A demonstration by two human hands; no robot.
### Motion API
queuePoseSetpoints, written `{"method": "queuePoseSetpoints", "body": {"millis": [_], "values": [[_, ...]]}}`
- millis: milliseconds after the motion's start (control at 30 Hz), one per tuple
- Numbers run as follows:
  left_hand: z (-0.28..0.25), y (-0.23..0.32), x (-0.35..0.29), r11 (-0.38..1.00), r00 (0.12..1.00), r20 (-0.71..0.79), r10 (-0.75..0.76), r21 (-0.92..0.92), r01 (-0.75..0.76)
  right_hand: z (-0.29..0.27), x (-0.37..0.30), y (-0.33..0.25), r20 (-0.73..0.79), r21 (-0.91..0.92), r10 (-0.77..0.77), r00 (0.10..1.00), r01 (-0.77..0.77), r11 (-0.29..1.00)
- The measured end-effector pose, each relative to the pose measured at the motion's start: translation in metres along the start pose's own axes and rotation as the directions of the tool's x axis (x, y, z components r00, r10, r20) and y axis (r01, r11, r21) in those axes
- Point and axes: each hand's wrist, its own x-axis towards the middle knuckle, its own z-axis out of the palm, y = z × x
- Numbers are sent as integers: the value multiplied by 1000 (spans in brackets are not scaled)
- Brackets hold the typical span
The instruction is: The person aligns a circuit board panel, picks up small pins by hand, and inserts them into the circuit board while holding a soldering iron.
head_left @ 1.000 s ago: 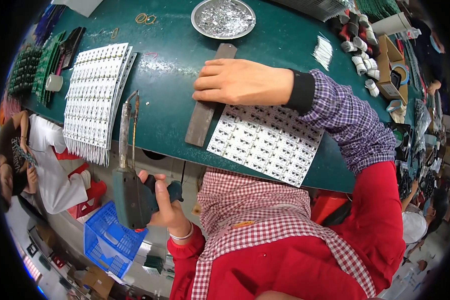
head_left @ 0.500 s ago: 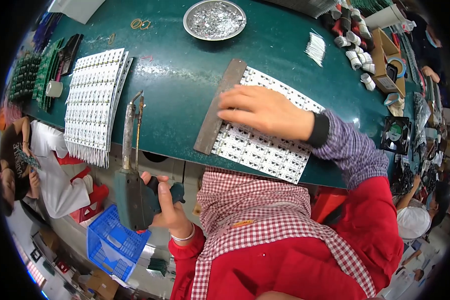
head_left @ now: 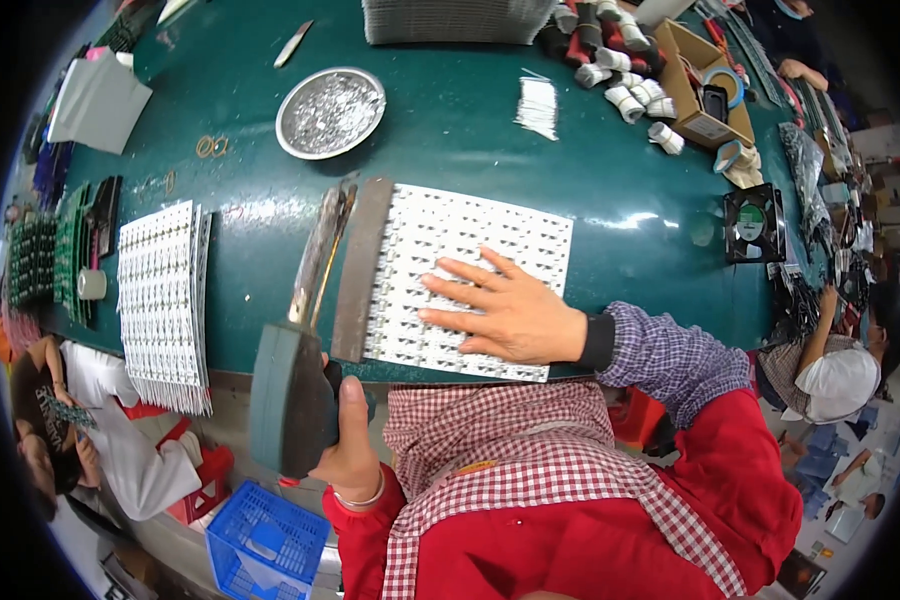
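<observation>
My left hand [head_left: 353, 440] is wrapped round the grip of a soldering gun [head_left: 288, 395] with a dark green body. Its metal barrel and thin feed tube point away from me, the tip close to the far end of a brown bar [head_left: 362, 270]. That bar lies along the left edge of a white circuit board panel [head_left: 470, 220], which carries rows of small parts. Flat on the panel rests my right hand [head_left: 505, 308], fingers spread toward the bar. Further left, a stack of similar white panels [head_left: 157, 290] has thin wires along its near edge.
Beyond the panel stand a metal bowl [head_left: 330, 112] of silvery bits and a bundle of white wires [head_left: 538, 105]. To the right are a cardboard box [head_left: 700, 90] and a black fan [head_left: 755, 224]. A blue crate [head_left: 267, 540] sits on the floor; other people work at both sides.
My view has shifted. The panel and bar sit straighter to me, my right hand is now spread flat on the panel, and the soldering gun's tip is nearer the bar.
</observation>
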Motion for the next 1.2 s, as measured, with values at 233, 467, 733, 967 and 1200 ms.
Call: {"method": "queuePoseSetpoints", "body": {"millis": [233, 467, 733, 967, 1200], "values": [[39, 60, 48, 955, 949, -115, 295, 47, -291, 26, 54, -19, -209, 16, -45, 977, 49, 999], [62, 86, 60, 962, 947, -193, 258, -36, -269, 37, 88, -24, -263, 59, -55, 963, 73, 996], [55, 32, 39, 976, 985, -159, -72, -217, 36, -34, 41, 90, -704, 55, 167, 691, -181, 982], [54, 23, 37, 979, 985, -92, -149, -157, 133, -58, 25, 183, -756, -116, 209, 620, -441, 890], [56, 19, 33, 975, 980, -69, -188, -133, 177, -59, 27, 192, -686, -124, 285, 670, -493, 861]]}}
